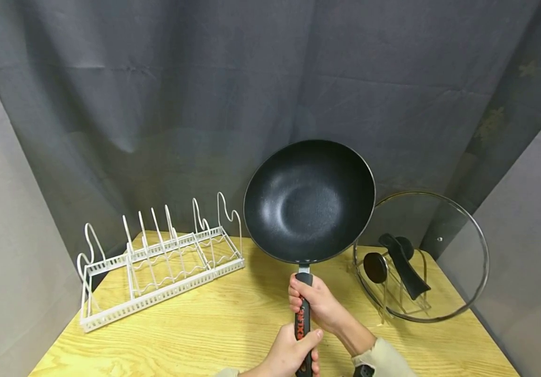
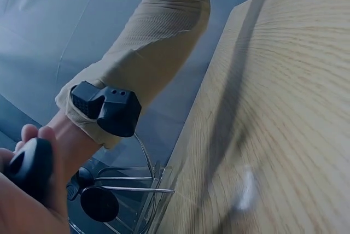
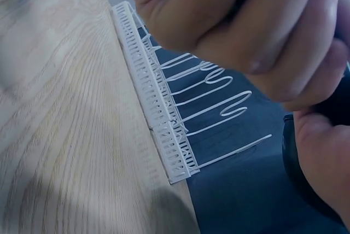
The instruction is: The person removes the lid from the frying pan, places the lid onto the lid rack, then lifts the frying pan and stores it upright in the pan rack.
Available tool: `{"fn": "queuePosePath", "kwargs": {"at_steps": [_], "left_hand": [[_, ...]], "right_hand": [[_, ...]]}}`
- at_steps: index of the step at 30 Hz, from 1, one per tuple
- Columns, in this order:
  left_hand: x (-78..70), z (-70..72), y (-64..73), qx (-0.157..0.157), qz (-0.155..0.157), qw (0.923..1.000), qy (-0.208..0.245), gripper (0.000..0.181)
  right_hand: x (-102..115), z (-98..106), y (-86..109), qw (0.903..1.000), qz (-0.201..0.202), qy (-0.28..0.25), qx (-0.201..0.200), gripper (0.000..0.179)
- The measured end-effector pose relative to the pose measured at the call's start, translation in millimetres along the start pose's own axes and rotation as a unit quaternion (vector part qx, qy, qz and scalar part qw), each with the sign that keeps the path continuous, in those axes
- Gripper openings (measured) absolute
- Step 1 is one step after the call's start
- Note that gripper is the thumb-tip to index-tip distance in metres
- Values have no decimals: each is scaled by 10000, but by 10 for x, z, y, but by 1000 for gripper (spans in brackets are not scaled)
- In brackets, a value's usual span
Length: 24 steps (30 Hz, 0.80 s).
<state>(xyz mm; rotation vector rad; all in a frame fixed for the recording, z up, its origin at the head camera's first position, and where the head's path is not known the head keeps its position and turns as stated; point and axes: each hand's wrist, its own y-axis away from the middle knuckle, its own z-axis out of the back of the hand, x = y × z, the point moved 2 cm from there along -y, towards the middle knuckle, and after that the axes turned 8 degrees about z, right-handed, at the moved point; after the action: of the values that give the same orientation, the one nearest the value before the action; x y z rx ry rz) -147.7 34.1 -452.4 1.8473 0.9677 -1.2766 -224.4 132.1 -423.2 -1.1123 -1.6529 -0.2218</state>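
A black wok [image 1: 309, 204] with a long black handle [image 1: 302, 319] marked in red is held up off the table, its dark inside facing me. My right hand [image 1: 319, 301] grips the handle near the wok's metal neck. Lower down, my left hand [image 1: 294, 350] wraps round the handle's end, its thumb across the top. From the left wrist view, the rounded handle tip [image 2: 34, 168] pokes out of the left hand [image 2: 27, 212]. To the left of the wok stands a white wire rack [image 1: 162, 272] with upright dividers, apart from both hands.
At the right, a large glass lid [image 1: 479, 262] with a dark knob [image 1: 375, 267] and black handle piece [image 1: 404, 267] leans in a wire stand [image 1: 385, 293]. The wooden table [image 1: 195, 335] is backed by a grey curtain [image 1: 180, 104].
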Motion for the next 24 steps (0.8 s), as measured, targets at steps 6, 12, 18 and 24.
{"fn": "queuePosePath", "kwargs": {"at_steps": [6,12,18,24], "left_hand": [[21,23,-5,20,225,9997,-52,21],[59,44,-39,-201,661,9974,-193,27],[95,52,-76,-352,1044,9934,314,26],[115,69,-90,-268,1052,9918,680,28]], "right_hand": [[-18,4,-11,9978,-74,640,-126,14],[-37,-25,-27,9928,-105,1189,-18,13],[-38,-80,-58,9806,-291,1934,-95,15],[-20,-153,-98,9694,-556,2382,-223,21]]}}
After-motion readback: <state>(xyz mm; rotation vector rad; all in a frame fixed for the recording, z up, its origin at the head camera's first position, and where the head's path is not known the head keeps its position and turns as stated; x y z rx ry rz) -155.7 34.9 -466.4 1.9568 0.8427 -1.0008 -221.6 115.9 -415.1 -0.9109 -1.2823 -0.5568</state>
